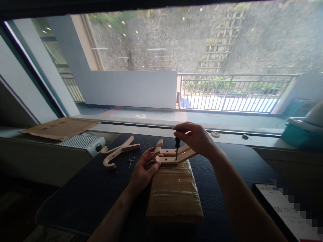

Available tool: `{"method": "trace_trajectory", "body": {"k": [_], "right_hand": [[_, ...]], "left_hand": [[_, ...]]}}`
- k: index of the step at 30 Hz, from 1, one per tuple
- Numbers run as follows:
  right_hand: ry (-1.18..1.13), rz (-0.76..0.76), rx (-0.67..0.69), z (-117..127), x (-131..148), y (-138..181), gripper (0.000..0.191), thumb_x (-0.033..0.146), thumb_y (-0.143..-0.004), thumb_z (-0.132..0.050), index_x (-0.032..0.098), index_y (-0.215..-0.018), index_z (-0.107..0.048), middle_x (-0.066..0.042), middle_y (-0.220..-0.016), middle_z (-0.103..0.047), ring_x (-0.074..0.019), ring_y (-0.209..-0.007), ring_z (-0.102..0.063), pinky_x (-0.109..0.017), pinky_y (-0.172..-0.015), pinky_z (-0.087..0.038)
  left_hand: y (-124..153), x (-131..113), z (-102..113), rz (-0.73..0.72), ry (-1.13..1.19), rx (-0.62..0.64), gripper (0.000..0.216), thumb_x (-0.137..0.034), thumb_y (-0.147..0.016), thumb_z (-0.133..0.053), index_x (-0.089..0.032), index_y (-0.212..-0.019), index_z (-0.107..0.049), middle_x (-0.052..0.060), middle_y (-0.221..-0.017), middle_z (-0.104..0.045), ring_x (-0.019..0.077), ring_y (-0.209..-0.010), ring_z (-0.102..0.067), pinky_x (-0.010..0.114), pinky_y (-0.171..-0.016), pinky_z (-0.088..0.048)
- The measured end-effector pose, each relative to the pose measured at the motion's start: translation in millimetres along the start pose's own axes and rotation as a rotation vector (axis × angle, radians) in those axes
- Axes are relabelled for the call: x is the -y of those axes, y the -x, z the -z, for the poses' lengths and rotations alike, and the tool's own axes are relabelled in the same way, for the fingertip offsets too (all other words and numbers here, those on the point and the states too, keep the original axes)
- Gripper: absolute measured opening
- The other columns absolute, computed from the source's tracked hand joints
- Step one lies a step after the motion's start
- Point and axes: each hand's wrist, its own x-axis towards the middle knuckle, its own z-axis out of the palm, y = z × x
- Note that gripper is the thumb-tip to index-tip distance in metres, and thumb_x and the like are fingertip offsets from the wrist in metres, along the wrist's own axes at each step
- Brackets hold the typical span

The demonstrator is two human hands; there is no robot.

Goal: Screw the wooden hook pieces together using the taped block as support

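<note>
My right hand (193,136) pinches the black handle of a screwdriver (177,143), held upright. Its tip meets a hole in the nearer of two curved wooden hooks (171,161). The second wooden hook (168,151) lies alongside, just behind. My left hand (146,168) grips the curled left ends of this pair, fingers wrapped round them. Under the hooks is a tape-wrapped cardboard box (175,198). Two more wooden hooks (121,151) lie crossed on the table at the left, near several loose screws (130,161). Whether a screw sits under the tip is too small to tell.
The dark table (101,201) stands against a window sill. A phone (277,205) showing a timer lies at the right. On the sill are a tape roll (215,134), a small dark object (245,136) and a teal container (292,134). Brown paper (60,127) lies left, by a white heater (83,144).
</note>
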Motion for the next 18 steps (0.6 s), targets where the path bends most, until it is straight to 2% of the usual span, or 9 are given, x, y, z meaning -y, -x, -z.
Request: {"method": "trace_trajectory", "body": {"k": [5, 18], "right_hand": [[-0.044, -0.038, 0.050, 4.5, -0.9, 2.2, 0.029, 0.027, -0.081, -0.055, 0.019, -0.106, -0.067, -0.004, -0.093, -0.069, -0.0149, -0.082, -0.063, -0.031, -0.075, -0.052], [-0.021, -0.078, 0.047, 12.5, -8.6, 3.3, 0.029, 0.036, -0.075, -0.064, 0.017, -0.098, -0.067, -0.004, -0.081, -0.069, -0.0160, -0.074, -0.063, -0.033, -0.068, -0.052]], "left_hand": [[1.2, -2.5, -2.0, -0.014, -0.011, 0.001, 0.066, -0.035, -0.068, -0.072, -0.018, -0.126, -0.045, 0.012, -0.114, -0.065, 0.0294, -0.113, -0.055, 0.045, -0.099, -0.039], [-1.5, -0.4, 0.1, -0.005, -0.002, 0.004, 0.067, -0.036, -0.066, -0.073, -0.019, -0.125, -0.047, 0.011, -0.115, -0.065, 0.0298, -0.112, -0.056, 0.045, -0.097, -0.041]]}}
